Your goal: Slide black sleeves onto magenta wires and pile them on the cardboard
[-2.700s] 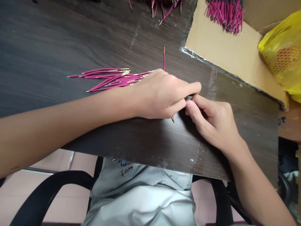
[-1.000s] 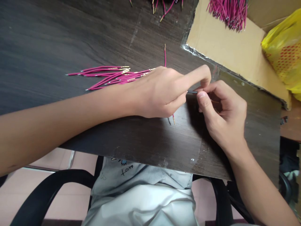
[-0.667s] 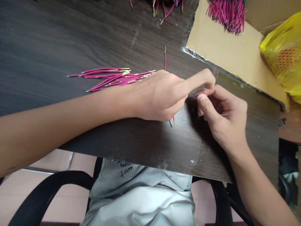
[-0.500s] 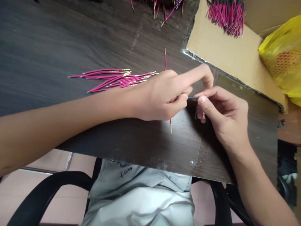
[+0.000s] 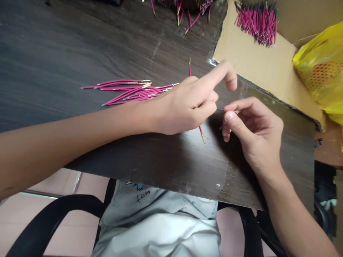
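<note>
My left hand [image 5: 191, 105] rests on the dark wooden table [image 5: 80, 46], curled around a magenta wire whose gold-tipped end [image 5: 202, 135] pokes out below the fingers; its index finger sticks out to the right. My right hand [image 5: 253, 130] faces it, thumb and forefinger pinched on a thin dark piece between the two hands. What that piece is stays too small to tell. A loose pile of magenta wires [image 5: 128, 91] with gold tips lies just left of my left hand. One single wire [image 5: 189, 66] lies behind the left hand.
A flat cardboard box [image 5: 257, 64] sits at the back right with a bundle of magenta wires [image 5: 255, 21] in it. A yellow plastic bag [image 5: 321, 67] is at the far right. More wires [image 5: 187, 9] lie at the table's back edge. A black chair arm [image 5: 53, 221] is below.
My hands have drawn slightly apart. The left index finger has lifted and straightened, and the wire end under the left hand has swung a little to the right.
</note>
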### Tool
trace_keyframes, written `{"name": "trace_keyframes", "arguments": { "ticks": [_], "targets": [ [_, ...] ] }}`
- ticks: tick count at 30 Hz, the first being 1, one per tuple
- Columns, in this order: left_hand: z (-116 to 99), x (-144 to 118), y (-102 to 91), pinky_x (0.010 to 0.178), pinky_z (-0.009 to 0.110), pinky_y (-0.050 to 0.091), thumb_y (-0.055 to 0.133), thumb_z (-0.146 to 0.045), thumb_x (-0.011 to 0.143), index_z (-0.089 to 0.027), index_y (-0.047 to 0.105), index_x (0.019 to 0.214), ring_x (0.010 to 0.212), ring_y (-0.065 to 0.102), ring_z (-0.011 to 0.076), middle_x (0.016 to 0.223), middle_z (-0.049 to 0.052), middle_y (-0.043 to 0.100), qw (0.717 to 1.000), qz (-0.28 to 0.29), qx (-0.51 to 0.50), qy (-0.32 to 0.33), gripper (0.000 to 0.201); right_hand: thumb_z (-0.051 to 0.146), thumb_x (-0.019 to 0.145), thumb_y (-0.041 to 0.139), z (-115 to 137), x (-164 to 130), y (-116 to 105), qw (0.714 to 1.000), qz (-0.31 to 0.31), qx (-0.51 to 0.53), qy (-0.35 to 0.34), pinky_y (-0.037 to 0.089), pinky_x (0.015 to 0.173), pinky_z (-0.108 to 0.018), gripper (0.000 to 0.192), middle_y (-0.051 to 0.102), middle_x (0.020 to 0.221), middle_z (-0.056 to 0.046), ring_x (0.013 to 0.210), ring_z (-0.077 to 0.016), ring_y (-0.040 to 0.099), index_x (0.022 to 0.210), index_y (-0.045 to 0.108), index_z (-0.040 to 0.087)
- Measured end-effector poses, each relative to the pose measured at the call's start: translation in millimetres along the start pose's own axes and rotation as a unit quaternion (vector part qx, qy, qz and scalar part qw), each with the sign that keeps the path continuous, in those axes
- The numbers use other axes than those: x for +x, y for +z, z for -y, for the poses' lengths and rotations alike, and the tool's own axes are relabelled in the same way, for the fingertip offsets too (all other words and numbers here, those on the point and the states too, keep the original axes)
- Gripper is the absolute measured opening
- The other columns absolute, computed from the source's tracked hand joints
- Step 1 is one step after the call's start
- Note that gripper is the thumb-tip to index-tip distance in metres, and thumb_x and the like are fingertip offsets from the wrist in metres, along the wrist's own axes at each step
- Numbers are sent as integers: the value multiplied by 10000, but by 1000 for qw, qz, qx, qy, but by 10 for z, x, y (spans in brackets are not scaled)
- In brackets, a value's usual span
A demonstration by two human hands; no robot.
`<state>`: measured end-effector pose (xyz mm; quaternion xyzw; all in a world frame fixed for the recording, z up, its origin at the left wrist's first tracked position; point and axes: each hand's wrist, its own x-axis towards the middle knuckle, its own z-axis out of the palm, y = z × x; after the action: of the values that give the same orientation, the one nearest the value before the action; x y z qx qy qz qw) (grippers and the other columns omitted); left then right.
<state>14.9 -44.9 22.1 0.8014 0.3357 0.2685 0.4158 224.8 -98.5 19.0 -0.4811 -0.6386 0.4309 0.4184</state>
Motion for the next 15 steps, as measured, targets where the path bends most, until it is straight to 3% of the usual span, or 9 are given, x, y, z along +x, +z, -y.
{"name": "trace_keyframes", "arguments": {
  "ticks": [4,11,15],
  "targets": [
    [8,3,4,687,316,357,394,-115,853,-192,488,1277,520,353,138,592,-76,381,995,-58,77,-12,441,311,957,805,17,-5,16,999,-32,-7,-15,545,520,-255,144,667,757,8,596,-122,641,991,705,214],
    [4,15,-3,681,343,338,379,-205,925,-156,492,1380,512,416,178,607,-48,422,983,-97,142,-57,471,228,963,786,13,-87,30,999,44,25,-2,616,606,-247,107,737,828,-13,674,-132,714,1033,709,205],
    [22,25,14,693,335,374,356,-226,927,-164,483,1389,542,479,187,659,-26,486,978,-93,170,-75,484,193,970,772,-16,-110,36,998,49,50,-5,617,636,-226,97,736,839,-8,696,-120,726,1045,713,207]
  ]
}}
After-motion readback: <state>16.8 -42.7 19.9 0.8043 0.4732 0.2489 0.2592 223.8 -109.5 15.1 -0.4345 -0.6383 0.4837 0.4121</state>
